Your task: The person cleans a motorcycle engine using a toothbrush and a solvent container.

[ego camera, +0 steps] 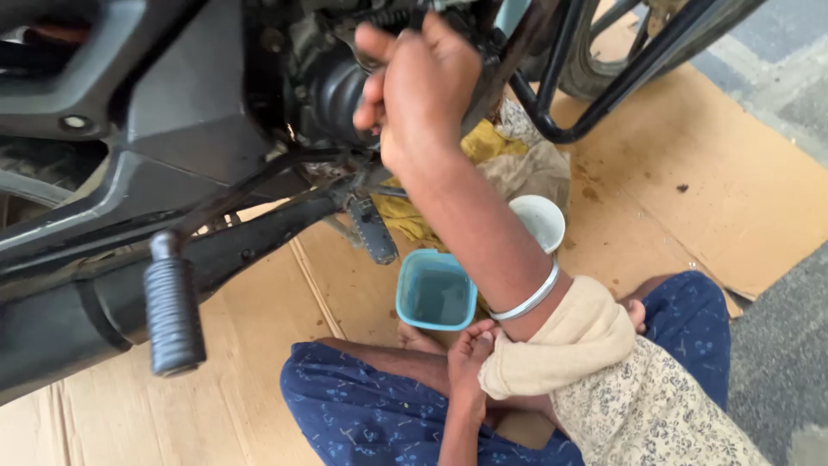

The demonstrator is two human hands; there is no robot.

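Fingers of the right hand (420, 91) curl up under the engine, closed around something small against the dark greasy engine casing (332, 95) of the black motorcycle; what exactly they pinch is hidden behind the knuckles, perhaps a cable or fitting. The left hand is not in view. That engine part is rigid metal, fixed, oily and likely slippery, so a firm fingertip hold close to the part seems the only purchase. Around the wrist sits a thin silver bangle (528, 298), above a rolled beige sleeve (565, 341). Just below the forearm stand a square teal plastic tub (435, 293) and a white round cup (539, 220), light and easy to tip. A yellow rag (414, 220) lies beside them on brown cardboard sheets (690, 181). The black ribbed rubber footpeg (172, 315) and the black tubular crash guard (595, 82) crowd the reach.
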